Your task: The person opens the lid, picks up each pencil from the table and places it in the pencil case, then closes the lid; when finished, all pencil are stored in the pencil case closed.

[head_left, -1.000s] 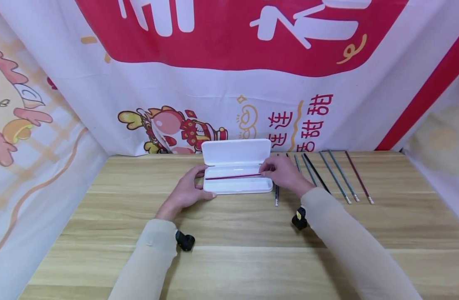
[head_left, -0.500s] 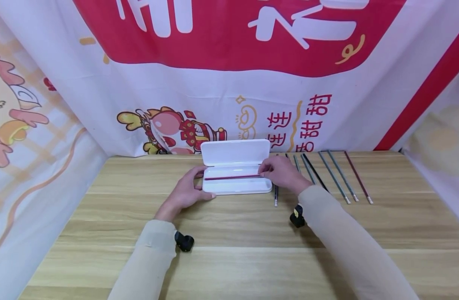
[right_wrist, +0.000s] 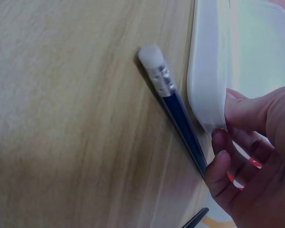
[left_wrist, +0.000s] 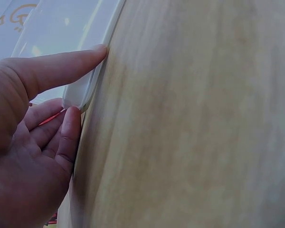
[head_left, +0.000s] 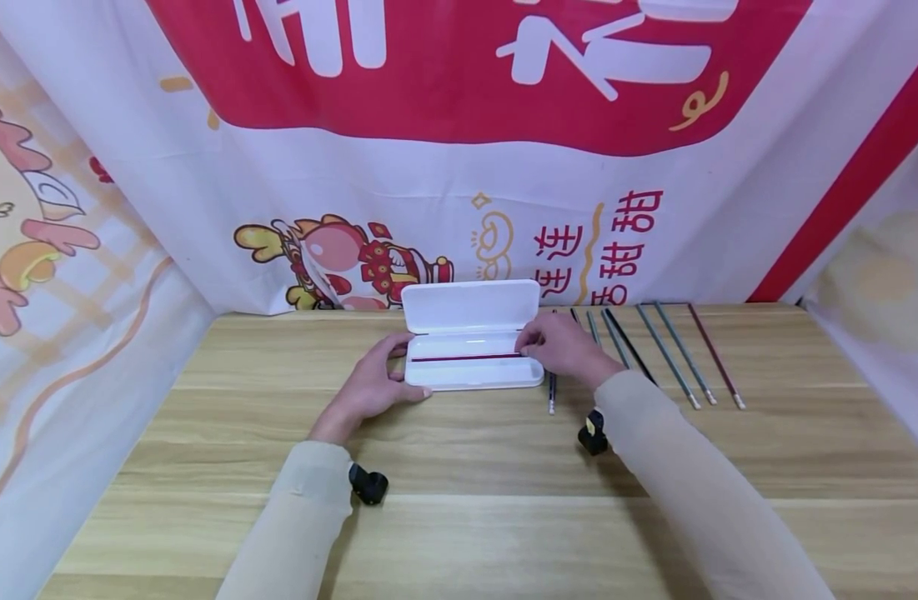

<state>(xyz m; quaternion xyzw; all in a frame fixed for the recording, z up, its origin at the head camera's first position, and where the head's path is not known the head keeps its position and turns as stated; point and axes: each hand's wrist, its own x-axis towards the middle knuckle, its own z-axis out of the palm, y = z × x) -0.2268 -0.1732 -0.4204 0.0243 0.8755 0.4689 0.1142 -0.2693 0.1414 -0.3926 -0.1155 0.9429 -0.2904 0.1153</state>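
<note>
A white pencil case [head_left: 474,380] stands with its lid [head_left: 472,307] raised on the wooden table. Inside it a dark red pencil [head_left: 466,357] lies lengthwise. My left hand [head_left: 372,379] grips the case's left end, thumb along the front edge and fingers round the side, as the left wrist view also shows. At the right end, my right hand [head_left: 567,346] reaches over the rim and pinches the pencil's end between thumb and index finger. That end is hidden by the fingers. In the right wrist view, a dark blue pencil [right_wrist: 183,118] with a white eraser lies beside the case.
To the right, several pencils lie spread on the table [head_left: 459,533], among them a green pencil [head_left: 669,354], a black pencil [head_left: 631,346] and a red pencil [head_left: 717,357]. A printed cloth [head_left: 459,192] hangs behind the table's back edge.
The red pencil's right end has sunk slightly, so the pencil lies more level in the case. My left hand has kept its place on the case.
</note>
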